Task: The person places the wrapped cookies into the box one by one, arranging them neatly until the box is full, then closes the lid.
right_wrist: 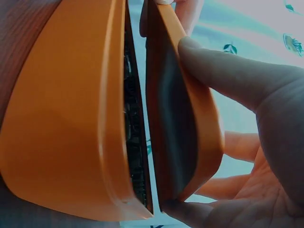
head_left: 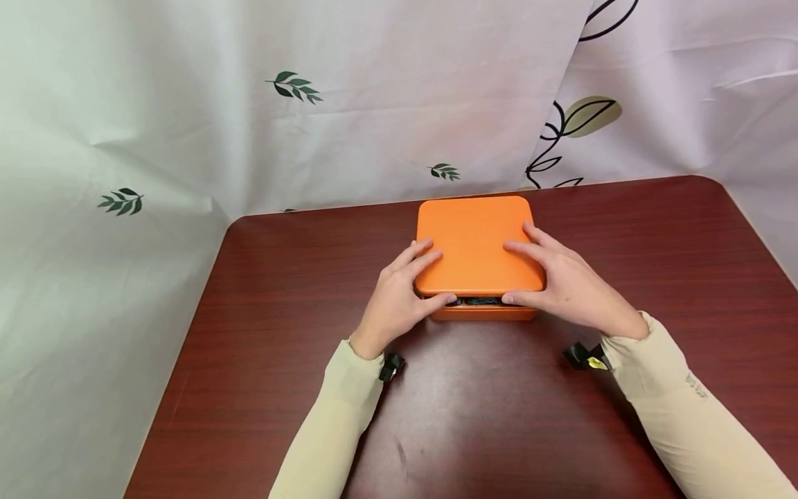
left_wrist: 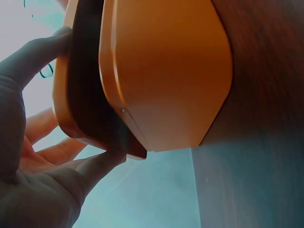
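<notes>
An orange box [head_left: 483,314] stands near the table's back edge, its square orange lid [head_left: 476,242] raised a little off the rim. My left hand [head_left: 399,291] grips the lid's left side, thumb along the front edge and fingers spread over the top. On the opposite side my right hand [head_left: 564,277] holds the lid the same way. Through the gap at the front, small dark items [head_left: 483,301] show inside the box. In the right wrist view the lid [right_wrist: 209,123] stands apart from the box [right_wrist: 61,114], its dark inner face visible.
The box rests on a reddish-brown wooden table [head_left: 280,333] with rounded back corners. Behind it and to the left hangs a white cloth [head_left: 374,125] printed with leaves. A black strap [head_left: 391,367] shows at the left wrist, another black strap [head_left: 578,355] at the right.
</notes>
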### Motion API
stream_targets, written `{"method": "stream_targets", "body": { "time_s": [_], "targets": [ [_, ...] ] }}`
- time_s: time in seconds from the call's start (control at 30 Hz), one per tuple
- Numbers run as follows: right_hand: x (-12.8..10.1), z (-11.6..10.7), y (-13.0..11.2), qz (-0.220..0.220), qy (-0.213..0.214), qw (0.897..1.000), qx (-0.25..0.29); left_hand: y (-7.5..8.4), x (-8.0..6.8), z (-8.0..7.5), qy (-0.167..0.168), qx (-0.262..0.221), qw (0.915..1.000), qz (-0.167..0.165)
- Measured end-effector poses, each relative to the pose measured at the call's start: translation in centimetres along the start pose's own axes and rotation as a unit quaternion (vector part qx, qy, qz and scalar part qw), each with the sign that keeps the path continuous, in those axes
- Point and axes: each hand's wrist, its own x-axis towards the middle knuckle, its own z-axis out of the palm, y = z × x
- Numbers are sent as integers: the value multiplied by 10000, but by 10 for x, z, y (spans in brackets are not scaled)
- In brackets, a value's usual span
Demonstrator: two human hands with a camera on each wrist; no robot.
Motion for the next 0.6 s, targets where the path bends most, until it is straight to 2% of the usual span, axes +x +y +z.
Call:
{"method": "stream_targets", "body": {
  "time_s": [0.3,0.6],
  "targets": [
    [-1,7,-1,236,-190,9995,-112,4,-3,7,-98,129,9999,-40],
    [-3,12,-1,96,-181,9996,-216,4,-7,11,-175,318,9993,-43]
  ]
}}
